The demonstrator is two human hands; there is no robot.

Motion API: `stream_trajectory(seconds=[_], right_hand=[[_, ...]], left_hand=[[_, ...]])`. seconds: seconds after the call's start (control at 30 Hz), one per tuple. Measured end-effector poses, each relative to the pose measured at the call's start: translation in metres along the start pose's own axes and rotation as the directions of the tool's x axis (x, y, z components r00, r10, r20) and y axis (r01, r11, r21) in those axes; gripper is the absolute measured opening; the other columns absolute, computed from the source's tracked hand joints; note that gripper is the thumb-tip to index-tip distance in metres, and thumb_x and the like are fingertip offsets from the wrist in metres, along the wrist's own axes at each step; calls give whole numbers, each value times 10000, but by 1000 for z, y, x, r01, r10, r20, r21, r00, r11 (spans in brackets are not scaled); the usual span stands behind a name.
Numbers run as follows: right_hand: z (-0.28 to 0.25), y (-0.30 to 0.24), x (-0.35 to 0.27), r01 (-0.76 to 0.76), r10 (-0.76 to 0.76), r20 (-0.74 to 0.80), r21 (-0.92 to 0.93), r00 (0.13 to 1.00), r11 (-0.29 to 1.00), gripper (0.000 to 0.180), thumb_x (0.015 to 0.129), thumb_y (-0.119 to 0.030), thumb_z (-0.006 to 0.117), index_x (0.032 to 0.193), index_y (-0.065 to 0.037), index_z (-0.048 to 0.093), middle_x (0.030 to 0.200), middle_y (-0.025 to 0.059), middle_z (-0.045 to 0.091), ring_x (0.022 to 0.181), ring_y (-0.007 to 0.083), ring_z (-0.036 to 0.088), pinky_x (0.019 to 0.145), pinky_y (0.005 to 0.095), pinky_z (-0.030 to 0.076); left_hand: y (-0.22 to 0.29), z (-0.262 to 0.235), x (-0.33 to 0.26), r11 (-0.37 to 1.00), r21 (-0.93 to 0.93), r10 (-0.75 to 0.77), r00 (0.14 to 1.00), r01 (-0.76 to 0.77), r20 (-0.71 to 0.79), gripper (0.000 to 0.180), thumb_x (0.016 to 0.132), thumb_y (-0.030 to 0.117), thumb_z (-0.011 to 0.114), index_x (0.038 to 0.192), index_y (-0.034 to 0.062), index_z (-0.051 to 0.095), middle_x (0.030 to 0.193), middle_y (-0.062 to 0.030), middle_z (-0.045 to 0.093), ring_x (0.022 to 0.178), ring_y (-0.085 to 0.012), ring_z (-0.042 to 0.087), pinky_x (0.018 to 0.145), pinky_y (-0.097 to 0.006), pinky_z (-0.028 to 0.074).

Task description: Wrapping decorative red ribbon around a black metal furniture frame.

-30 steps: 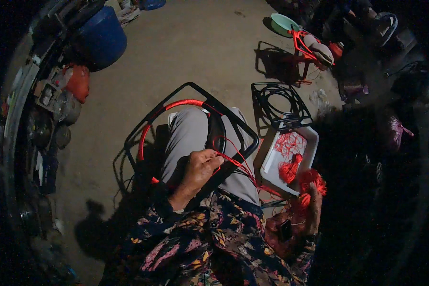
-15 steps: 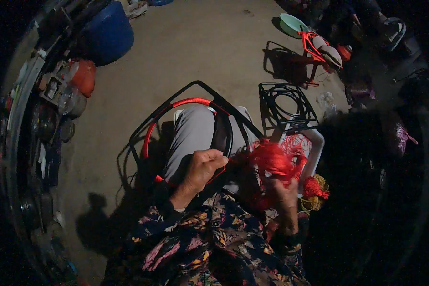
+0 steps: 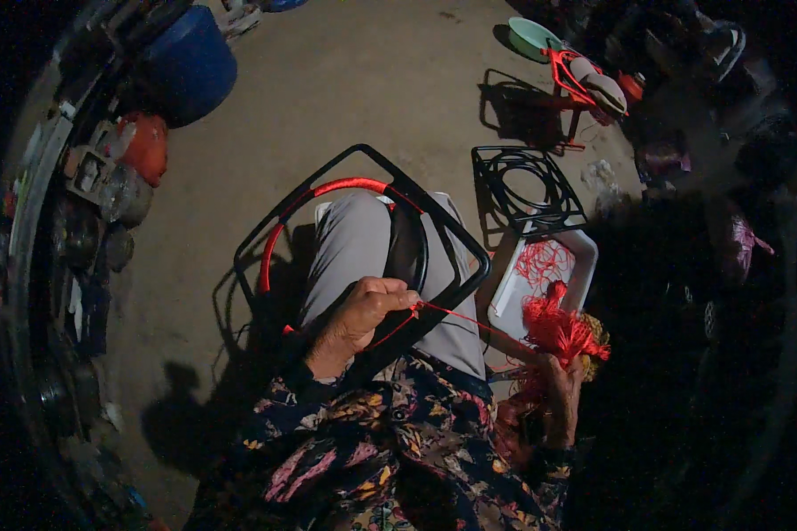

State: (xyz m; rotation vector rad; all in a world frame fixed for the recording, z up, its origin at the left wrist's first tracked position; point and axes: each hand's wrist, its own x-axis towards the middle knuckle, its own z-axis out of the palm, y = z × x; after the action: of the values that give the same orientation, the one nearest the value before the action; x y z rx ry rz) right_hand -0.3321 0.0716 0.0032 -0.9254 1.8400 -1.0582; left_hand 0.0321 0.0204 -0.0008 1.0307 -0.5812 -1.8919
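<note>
Red cord (image 3: 469,319) pinched in the left hand's grip (image 3: 369,315) runs toward four o'clock, right hand (image 3: 560,379) clutching a skein (image 3: 562,334).

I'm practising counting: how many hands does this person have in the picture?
2. The left hand is near the middle, pinching red string. The right hand is by the white tray, holding the red bundle. Neither is fully hidden.

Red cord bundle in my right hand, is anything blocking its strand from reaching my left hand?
Nothing visible: the strand runs clear over the grey trouser leg, from the red cord bundle in the right hand to the left hand.
</note>
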Motion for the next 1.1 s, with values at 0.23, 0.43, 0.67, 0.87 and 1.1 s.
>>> stream_trajectory(seconds=[0.23, 0.43, 0.67, 0.87, 1.1], right_hand=[[41, -74, -9, 68, -68, -43, 15, 997, 998, 502, 863, -274, 627, 1246, 6, 463, 1061, 107, 595, 872, 196, 583, 736, 297, 484], [78, -145, -20, 128, -148, 416, 75, 897, 989, 530, 868, -209, 623, 1300, 17, 416, 1149, 120, 573, 978, 188, 570, 848, 299, 467], [154, -128, -17, 632, -560, 391, -75, 730, 771, 381, 801, 25, 614, 1168, -26, 525, 965, 83, 576, 851, 192, 571, 719, 282, 474], [190, -118, -2, 886, -743, 519, -410, 423, 218, 198, 713, -124, 626, 893, -42, 620, 891, 172, 607, 752, 357, 591, 631, 438, 476], [200, -139, 8, 858, -297, 807, -501, 511, 113, 171, 697, -147, 625, 823, -32, 623, 791, 206, 613, 710, 372, 601, 616, 412, 480]], left_hand=[[-5, 7, 1, 940, 339, 62, 997, -40, -53, 237, 820, 210, 643, 792, -23, 676, 713, -37, 631, 614, -103, 536, 584, -244, 422], [-12, 24, -3, 615, 730, 480, 876, -297, -47, 290, 812, 213, 648, 642, -11, 575, 531, -65, 487, 493, -127, 429, 483, -311, 343], [-7, 46, -13, 323, 882, 728, 686, -343, 0, 253, 839, 146, 588, 665, -4, 482, 564, -197, 451, 495, -364, 463, 476, -406, 343], [-10, 47, -17, 304, 900, 732, 681, -311, -13, 149, 814, 80, 561, 710, -6, 500, 632, -225, 502, 604, -426, 530, 515, -461, 380], [-12, 40, -19, 264, 915, 752, 659, -304, 2, 117, 786, 44, 552, 709, -9, 482, 644, -230, 510, 626, -435, 537, 525, -483, 377]])
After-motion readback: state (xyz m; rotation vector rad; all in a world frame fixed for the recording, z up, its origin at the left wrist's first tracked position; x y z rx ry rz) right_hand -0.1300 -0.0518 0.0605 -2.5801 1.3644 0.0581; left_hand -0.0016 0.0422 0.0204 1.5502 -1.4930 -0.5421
